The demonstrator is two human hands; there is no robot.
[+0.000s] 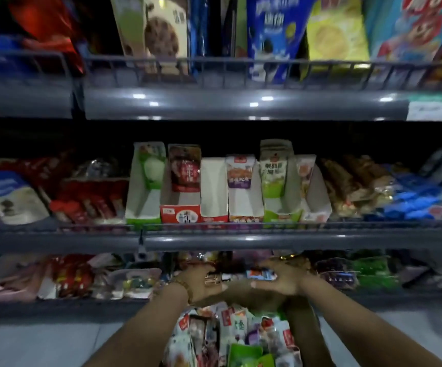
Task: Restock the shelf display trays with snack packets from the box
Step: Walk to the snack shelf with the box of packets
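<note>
Box (257, 299) at bottom centre, heaped with packets (225, 327). Both hands just above its far edge, close together, before bottom shelf (55, 305). Right hand (280, 282) curled round small blue-and-orange packet (261, 275). Left hand (201, 282) curled likewise, beaded bracelet (181, 286) at wrist; grip blurred, cannot tell whether holding anything. Trays (214, 192) in a row on middle shelf (267, 242), several with a packet upright at back.

Single head cam on the person, facing the shelves (241, 242) almost square-on, tilted slightly down. It sits close: trays (213, 192) land mid-frame, and the box (257, 300) is right under the lens at the bottom edge.
</note>
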